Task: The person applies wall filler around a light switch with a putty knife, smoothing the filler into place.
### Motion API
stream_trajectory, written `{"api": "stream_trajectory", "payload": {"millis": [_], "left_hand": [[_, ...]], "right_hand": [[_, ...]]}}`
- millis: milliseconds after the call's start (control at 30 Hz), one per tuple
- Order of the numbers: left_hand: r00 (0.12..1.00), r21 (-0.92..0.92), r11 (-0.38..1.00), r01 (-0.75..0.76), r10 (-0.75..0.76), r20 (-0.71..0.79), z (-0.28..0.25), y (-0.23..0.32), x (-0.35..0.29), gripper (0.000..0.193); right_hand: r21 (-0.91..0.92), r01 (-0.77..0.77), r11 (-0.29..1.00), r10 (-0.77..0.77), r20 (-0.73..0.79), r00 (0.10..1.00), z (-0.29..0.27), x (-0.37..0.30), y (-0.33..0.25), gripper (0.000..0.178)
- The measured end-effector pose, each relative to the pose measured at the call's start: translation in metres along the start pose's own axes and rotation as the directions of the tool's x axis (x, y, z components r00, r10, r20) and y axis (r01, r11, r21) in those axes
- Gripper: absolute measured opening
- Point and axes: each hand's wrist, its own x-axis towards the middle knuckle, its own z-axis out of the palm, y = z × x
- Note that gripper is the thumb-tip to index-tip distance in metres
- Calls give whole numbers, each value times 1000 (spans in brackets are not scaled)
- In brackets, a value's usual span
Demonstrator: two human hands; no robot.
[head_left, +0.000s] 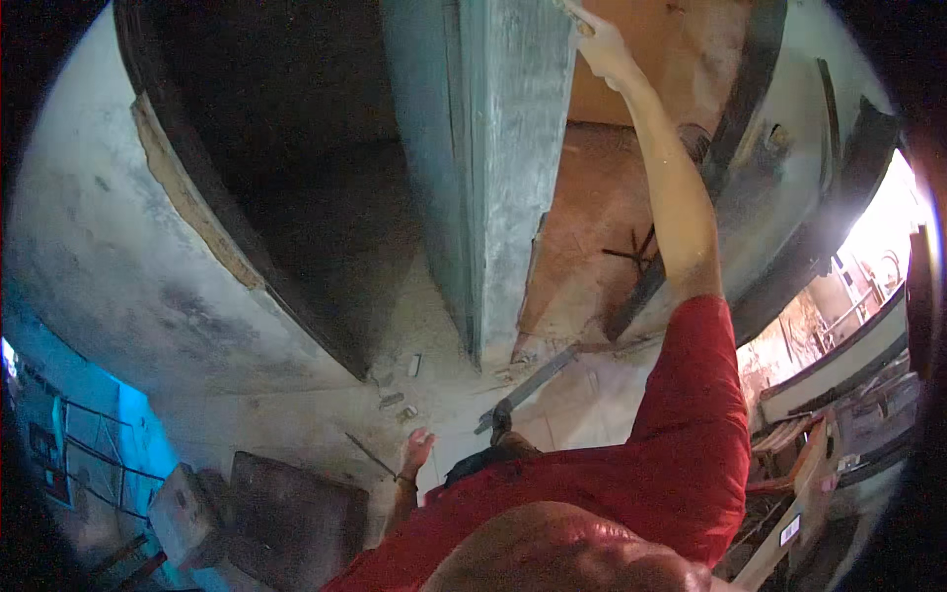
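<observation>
My right hand point(606, 53) is raised high at the top edge, closed around a pale, slim hand tool point(576, 14). The picture's edge and my fingers hide most of the tool, so its exact kind does not show. It is up beside the narrow grey plastered wall end point(520, 168), which stands between a dark opening and an orange-brown wall. Down at my left side hangs my left hand point(419, 451), small in the picture. Its fingers are loosely apart and nothing shows in them.
Small rubble pieces point(412, 366) and a long bar point(538, 383) lie on the floor below the wall end. A dark box-like block point(296, 513) stands at lower left. Wooden furniture point(804, 464) is at right, under a bright opening. An orange-brown wall point(582, 227) lies beyond.
</observation>
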Motion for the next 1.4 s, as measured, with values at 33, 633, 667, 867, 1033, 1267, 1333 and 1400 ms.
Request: {"api": "stream_trajectory", "payload": {"millis": [33, 633, 667, 867, 1033, 1267, 1333, 1400], "left_hand": [[994, 72, 991, 112, -111, -20, 3, 11, -13, 54], [983, 188, 970, 157, -171, 64, 7, 13, 14, 45], [981, 182, 968, 173, -186, 58, 7, 15, 9, 45], [990, 199, 975, 102, -119, 71, 11, 6, 17, 45], [989, 166, 975, 145, -150, 17, 17, 25, 22, 46], [978, 317, 940, 128, -173, 116, 1, 18, 13, 44], [983, 429, 902, 43, -115, 144, 2, 2, 12, 43], [993, 204, 973, 109, -115, 15, 8, -3, 7, 41]], "right_hand": [[40, -341, 939, 328, 193, 925, 26, 15, -63, 45], [80, -515, 853, 479, 272, 835, 19, 17, -97, 41], [61, -598, 799, 559, 286, 778, 21, 23, -124, 41], [78, -391, 917, 365, 226, 903, 25, 10, -62, 42], [41, -641, 767, 596, 328, 733, 6, 25, -116, 46], [91, -595, 799, 565, 228, 793, 19, 5, -87, 56], [66, -599, 798, 580, 189, 793, 18, 9, -90, 56], [63, -656, 752, 628, 231, 743, 14, 17, -97, 55]]}}
